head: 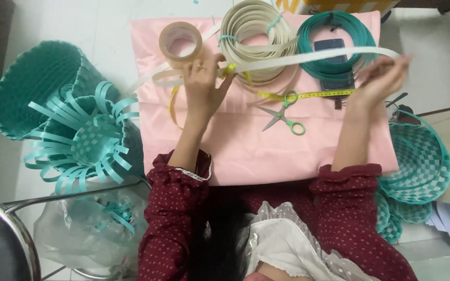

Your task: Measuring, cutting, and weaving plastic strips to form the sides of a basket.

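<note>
Hands stretch a cream plastic strip (pixel 308 57) taut over my pink cloth (pixel 256 151). My left hand (pixel 201 86) pinches it together with a yellow measuring tape (pixel 308 95), fingers closed. My right hand (pixel 384 78) grips the strip's right end, fingers curled. Green-handled scissors (pixel 283 115) lie between them, nearer me. Far side: tape roll (pixel 180 41), cream coil (pixel 253 31), teal coil (pixel 334 44). Left: teal woven baskets (pixel 53 88).

Bare pink cloth (pixel 266 151) below scissors (pixel 283 115); coils beyond
</note>
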